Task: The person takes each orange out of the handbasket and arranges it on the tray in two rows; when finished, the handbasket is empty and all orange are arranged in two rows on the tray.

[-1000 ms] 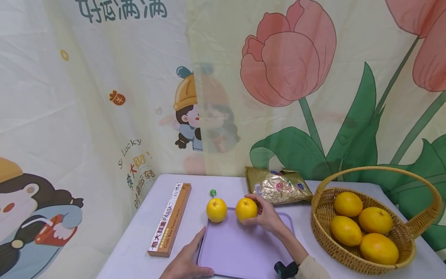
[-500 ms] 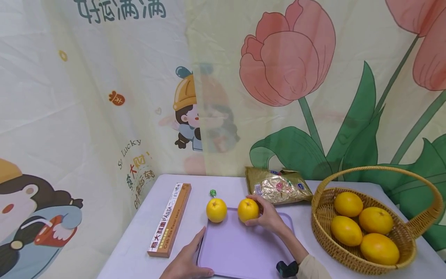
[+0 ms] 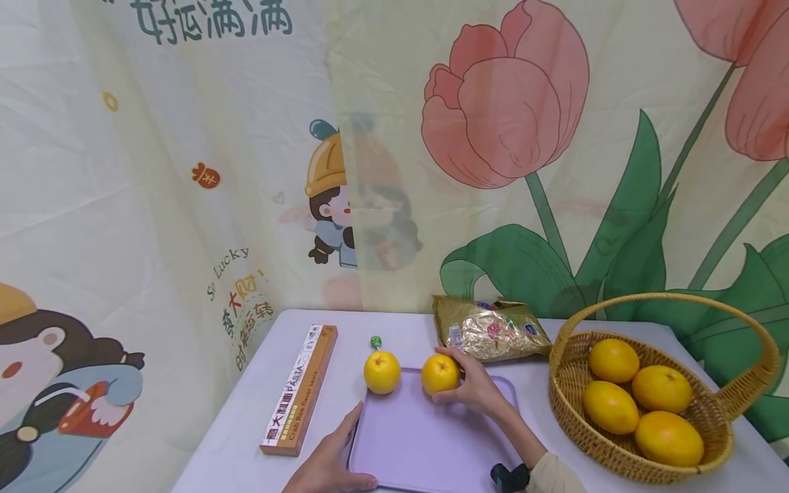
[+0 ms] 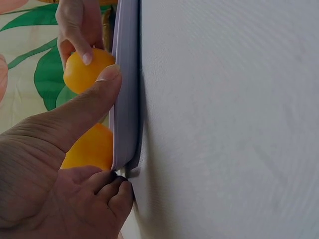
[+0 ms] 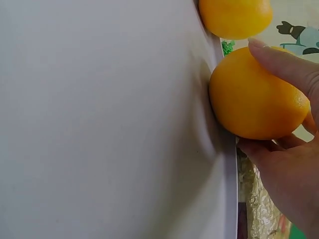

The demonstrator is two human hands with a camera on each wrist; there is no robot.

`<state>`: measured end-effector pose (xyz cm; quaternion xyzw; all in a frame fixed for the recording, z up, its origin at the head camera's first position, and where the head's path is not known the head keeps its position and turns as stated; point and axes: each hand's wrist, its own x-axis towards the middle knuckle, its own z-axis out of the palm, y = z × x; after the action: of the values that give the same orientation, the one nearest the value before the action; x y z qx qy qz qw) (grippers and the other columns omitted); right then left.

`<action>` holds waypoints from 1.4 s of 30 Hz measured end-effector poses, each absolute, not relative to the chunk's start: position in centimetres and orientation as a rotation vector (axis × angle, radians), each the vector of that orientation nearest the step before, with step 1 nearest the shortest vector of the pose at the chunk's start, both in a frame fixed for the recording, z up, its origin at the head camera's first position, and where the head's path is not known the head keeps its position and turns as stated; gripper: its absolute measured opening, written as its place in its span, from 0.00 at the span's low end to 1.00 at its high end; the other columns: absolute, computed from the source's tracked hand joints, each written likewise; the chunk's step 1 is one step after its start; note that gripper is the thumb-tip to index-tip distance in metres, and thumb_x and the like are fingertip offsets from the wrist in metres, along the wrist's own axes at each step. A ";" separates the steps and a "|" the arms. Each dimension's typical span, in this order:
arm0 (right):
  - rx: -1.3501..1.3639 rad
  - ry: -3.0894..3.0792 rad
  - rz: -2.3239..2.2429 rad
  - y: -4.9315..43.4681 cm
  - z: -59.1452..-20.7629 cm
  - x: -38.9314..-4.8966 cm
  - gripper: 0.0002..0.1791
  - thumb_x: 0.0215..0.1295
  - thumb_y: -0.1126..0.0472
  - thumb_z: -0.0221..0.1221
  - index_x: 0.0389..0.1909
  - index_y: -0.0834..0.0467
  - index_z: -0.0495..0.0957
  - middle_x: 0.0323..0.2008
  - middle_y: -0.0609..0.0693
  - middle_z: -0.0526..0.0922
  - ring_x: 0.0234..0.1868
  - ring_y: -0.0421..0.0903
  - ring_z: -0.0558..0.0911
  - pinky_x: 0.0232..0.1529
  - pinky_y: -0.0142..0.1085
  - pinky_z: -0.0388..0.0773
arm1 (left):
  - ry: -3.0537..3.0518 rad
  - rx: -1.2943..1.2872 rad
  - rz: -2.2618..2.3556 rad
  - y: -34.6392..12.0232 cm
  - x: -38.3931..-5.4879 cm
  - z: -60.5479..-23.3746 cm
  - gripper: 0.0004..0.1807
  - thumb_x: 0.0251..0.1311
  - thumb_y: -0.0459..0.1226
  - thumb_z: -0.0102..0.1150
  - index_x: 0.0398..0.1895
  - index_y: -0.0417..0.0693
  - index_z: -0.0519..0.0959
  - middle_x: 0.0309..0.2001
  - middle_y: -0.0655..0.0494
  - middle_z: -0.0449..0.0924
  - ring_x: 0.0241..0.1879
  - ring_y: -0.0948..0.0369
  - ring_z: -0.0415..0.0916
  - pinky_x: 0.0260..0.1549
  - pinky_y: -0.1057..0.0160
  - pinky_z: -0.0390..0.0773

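My right hand (image 3: 473, 385) grips an orange (image 3: 440, 374) over the far edge of a purple tray (image 3: 431, 438). In the right wrist view the thumb lies on one side of this orange (image 5: 256, 97) and the fingers on the other, with its underside at the tray's surface. A second orange (image 3: 382, 372) sits at the tray's far left corner. My left hand (image 3: 335, 455) holds the tray's near left corner. The left wrist view has the thumb (image 4: 92, 109) along the tray's rim and curled fingers (image 4: 117, 196) at its side.
A wicker basket (image 3: 573, 418) with several oranges stands at the right. Behind the tray lies a gold foil packet (image 3: 493, 332). A pasta box (image 3: 300, 390) lies to the left, and a small green-wrapped item (image 3: 376, 342) is behind the second orange.
My right hand and its orange have shifted slightly right and a little nearer, widening the gap to the second orange. My left hand stays at the tray's corner.
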<state>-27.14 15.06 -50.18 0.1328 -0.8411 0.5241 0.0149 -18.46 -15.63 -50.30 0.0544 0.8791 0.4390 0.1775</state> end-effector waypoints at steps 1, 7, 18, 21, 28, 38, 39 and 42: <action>0.412 -2.617 1.629 15.2 -50.2 -27.1 0.50 0.46 0.70 0.84 0.74 0.64 0.74 0.73 0.67 0.75 0.67 0.65 0.78 0.73 0.64 0.76 | 2.486 0.157 1.244 -15.6 -18.5 -50.3 0.72 0.41 0.40 0.91 0.88 0.43 0.52 0.83 0.30 0.53 0.79 0.25 0.52 0.75 0.22 0.58; 0.442 -2.585 1.662 15.9 -50.1 -26.6 0.52 0.48 0.69 0.84 0.75 0.67 0.71 0.73 0.67 0.75 0.70 0.67 0.77 0.76 0.63 0.73 | 2.467 0.156 1.241 -15.2 -18.5 -50.4 0.72 0.41 0.40 0.91 0.88 0.44 0.52 0.84 0.30 0.52 0.79 0.25 0.51 0.75 0.21 0.58; 0.463 -2.445 1.790 16.7 -47.3 -24.8 0.52 0.51 0.69 0.83 0.76 0.70 0.67 0.71 0.69 0.77 0.73 0.67 0.75 0.78 0.55 0.69 | 2.477 0.102 1.206 -15.5 -18.2 -50.2 0.73 0.40 0.42 0.91 0.88 0.45 0.52 0.83 0.30 0.54 0.79 0.25 0.52 0.75 0.23 0.61; 0.524 -2.385 1.807 18.1 -45.7 -23.0 0.49 0.53 0.70 0.81 0.75 0.71 0.68 0.71 0.68 0.77 0.73 0.67 0.75 0.78 0.47 0.70 | 2.495 0.090 1.196 -15.5 -18.2 -50.1 0.73 0.39 0.42 0.92 0.88 0.45 0.53 0.83 0.30 0.54 0.78 0.25 0.53 0.75 0.23 0.61; 0.638 -2.275 1.774 23.8 -42.3 -18.1 0.40 0.60 0.73 0.76 0.72 0.72 0.71 0.67 0.70 0.79 0.68 0.42 0.82 0.70 0.24 0.74 | 2.511 0.093 1.199 -15.9 -18.2 -50.2 0.72 0.39 0.41 0.92 0.87 0.45 0.53 0.83 0.30 0.55 0.79 0.26 0.53 0.75 0.23 0.60; 0.277 -2.325 1.612 36.1 -41.6 -14.8 0.36 0.68 0.75 0.68 0.76 0.63 0.71 0.62 0.32 0.84 0.62 0.25 0.80 0.61 0.15 0.76 | 2.528 0.129 1.187 -15.8 -18.5 -50.3 0.73 0.38 0.41 0.92 0.87 0.43 0.54 0.82 0.29 0.55 0.79 0.26 0.53 0.76 0.24 0.60; 0.239 -2.324 1.612 37.4 -41.9 -14.7 0.35 0.70 0.75 0.68 0.76 0.59 0.71 0.61 0.31 0.84 0.61 0.24 0.80 0.60 0.14 0.76 | 2.527 0.131 1.186 -15.7 -18.5 -50.3 0.73 0.38 0.41 0.92 0.87 0.43 0.54 0.82 0.29 0.55 0.79 0.26 0.53 0.76 0.24 0.60; 0.154 -2.260 1.727 40.8 -42.7 -14.7 0.33 0.72 0.75 0.65 0.74 0.49 0.75 0.60 0.29 0.85 0.59 0.23 0.81 0.57 0.13 0.77 | 2.518 0.132 1.182 -15.5 -18.6 -50.2 0.72 0.39 0.41 0.92 0.87 0.43 0.54 0.83 0.30 0.55 0.79 0.26 0.53 0.76 0.24 0.60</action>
<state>-14.70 40.76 -42.72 0.0534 -0.7848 0.5999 0.1461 -18.61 -15.47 -50.23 0.0467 0.8898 0.4177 0.1776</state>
